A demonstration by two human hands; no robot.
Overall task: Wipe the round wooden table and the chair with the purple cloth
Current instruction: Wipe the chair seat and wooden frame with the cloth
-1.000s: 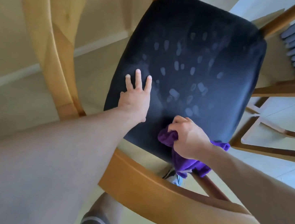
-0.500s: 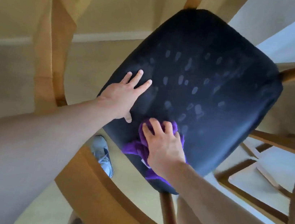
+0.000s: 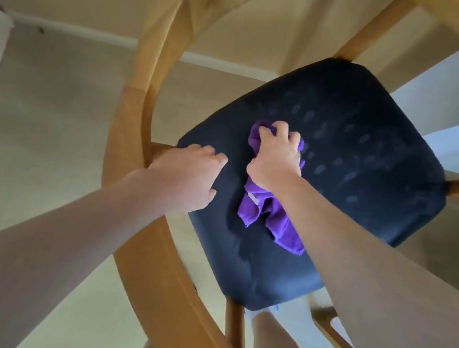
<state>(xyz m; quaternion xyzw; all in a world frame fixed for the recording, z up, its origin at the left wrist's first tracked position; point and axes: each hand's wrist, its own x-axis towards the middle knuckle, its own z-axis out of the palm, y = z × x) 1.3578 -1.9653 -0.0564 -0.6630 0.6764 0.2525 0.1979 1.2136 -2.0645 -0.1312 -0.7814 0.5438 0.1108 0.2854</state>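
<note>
- While one dark padded wooden-framed chair (image 3: 341, 166) is braced by the left hand (image 3: 184, 179), fingers relaxed, one crumpled purple cloth (image 3: 272, 215) is gripped by the right hand (image 3: 276, 157).
- Since 0.5 s ago, cloth shifted farther up the seat.

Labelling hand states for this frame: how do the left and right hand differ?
The right hand has its fingers curled round the purple cloth, bunching it on the dark seat; the left hand holds no cloth. The right hand sits near the seat's middle; the left hand lies at the seat's edge, beside the wooden frame, fingers bent. Both rest on the seat, knuckles up.
</note>
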